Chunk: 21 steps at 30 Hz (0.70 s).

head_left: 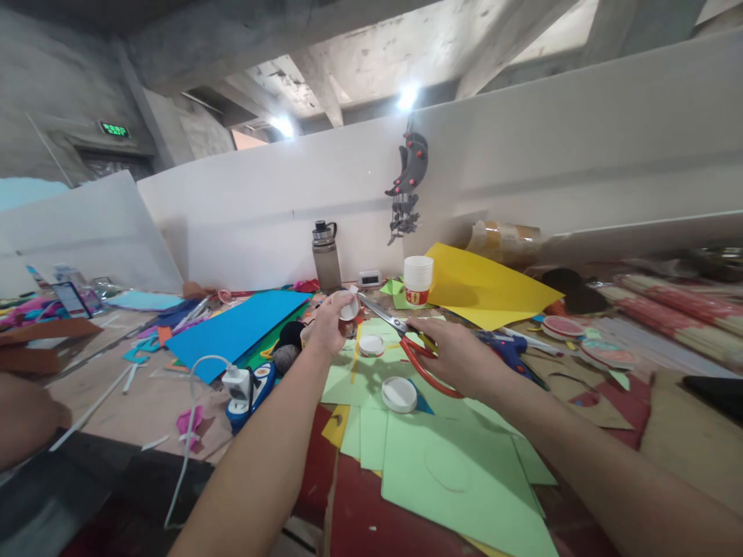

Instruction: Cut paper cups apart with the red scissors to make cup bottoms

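Observation:
My left hand (330, 325) is closed around a small white paper cup piece (350, 308), round and shallow like a cup's bottom. In my right hand (450, 348) are scissors (419, 357) with orange-red handles. Their blades point left, with the tips close to the white piece; whether they touch it I cannot tell. Below my hands, two more white round cup bottoms lie on light green paper, a smaller cup bottom (371, 345) and a larger cup bottom (399, 394). A faint circle is marked on the front green sheet (464, 480).
Behind my hands stand a stack of paper cups (419, 278) and a grey water bottle (326, 259). Blue card (244, 329) lies left, yellow card (493, 286) right. A power strip (251, 394) with a plugged-in charger and cable sits by my left forearm. Someone's arm (29, 422) shows at far left.

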Motion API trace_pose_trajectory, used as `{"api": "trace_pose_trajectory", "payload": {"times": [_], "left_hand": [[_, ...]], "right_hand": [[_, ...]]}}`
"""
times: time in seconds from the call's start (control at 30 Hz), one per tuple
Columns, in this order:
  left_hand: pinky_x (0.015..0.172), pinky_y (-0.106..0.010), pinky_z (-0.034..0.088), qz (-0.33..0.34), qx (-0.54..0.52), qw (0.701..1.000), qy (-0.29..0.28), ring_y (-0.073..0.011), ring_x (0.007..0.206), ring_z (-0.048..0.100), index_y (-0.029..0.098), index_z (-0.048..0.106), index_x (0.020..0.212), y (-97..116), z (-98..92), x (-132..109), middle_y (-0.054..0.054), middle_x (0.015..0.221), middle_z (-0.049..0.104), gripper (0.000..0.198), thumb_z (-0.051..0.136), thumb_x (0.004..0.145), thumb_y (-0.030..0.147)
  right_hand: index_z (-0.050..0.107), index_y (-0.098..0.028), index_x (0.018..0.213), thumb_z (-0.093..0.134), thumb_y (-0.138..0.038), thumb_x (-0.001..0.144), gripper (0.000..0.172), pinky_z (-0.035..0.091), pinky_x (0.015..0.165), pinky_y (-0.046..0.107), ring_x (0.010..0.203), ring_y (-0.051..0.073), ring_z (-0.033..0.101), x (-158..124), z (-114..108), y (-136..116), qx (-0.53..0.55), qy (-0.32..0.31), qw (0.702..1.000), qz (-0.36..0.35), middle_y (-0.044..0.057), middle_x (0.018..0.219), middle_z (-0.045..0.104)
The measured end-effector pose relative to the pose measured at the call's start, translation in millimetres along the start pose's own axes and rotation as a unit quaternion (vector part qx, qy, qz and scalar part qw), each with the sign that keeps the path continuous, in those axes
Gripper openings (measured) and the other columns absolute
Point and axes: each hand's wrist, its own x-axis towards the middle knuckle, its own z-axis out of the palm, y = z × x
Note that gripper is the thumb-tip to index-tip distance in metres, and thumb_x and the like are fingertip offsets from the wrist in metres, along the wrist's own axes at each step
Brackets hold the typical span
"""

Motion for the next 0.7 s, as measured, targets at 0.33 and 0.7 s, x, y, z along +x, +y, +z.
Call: {"api": "trace_pose_trajectory", "payload": {"times": [0.33,0.7], "left_hand": [[0.035,-0.016,0.024,0.018,0.043,0.999,-0.028,-0.0076,0.045,0.051,0.016,0.056,0.075,-2.3,1.9,0.1,0.003,0.057,0.056,0.025,0.072,0.06,0.029],[0.035,-0.016,0.023,0.006,0.018,0.999,-0.046,-0.0065,0.045,0.049,0.016,0.055,0.072,-1.0,3.1,-1.7,0.003,0.057,0.054,0.024,0.072,0.059,0.027]], "right_hand": [[0.054,-0.018,0.127,0.053,-0.021,0.078,0.049,0.045,0.094,0.037,0.113,0.026,0.057,0.2,-0.9,0.2,-0.035,-0.014,0.999,-0.002,0.011,0.126,0.06],[0.05,-0.021,0.132,0.053,-0.018,0.076,0.056,0.047,0.088,0.035,0.107,0.026,0.06,0.3,-8.5,-4.6,-0.066,-0.036,0.997,0.028,0.01,0.12,0.064]]}}
